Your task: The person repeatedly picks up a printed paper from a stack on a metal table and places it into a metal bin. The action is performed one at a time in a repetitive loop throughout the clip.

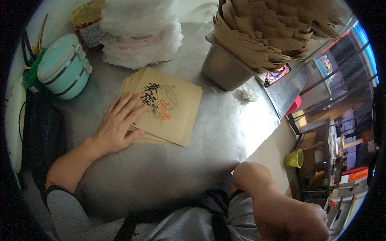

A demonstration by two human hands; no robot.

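A stack of flat brown kraft paper bags (pixel 184 120) lies on the metal tabletop, its edges slightly fanned. The top bag carries printed black and orange writing and a line drawing of a pot. My left hand (pixel 119 125) rests flat on the stack's left edge, fingers spread and thumb along the near side, without gripping it. Close to the camera at lower right, my right hand (pixel 294 218) is lifted away from the bags, its back towards me. Its fingers are bent out of sight, so whatever they may hold is hidden.
A grey plastic bin (pixel 226 64) packed with upright kraft bags stands at the back right, near a lit phone (pixel 277 75) and crumpled tissue (pixel 249 94). Wrapped white packs (pixel 141 36) and a turquoise lunch box (pixel 64 66) line the back left. The metal table (pixel 169 177) ends at right.
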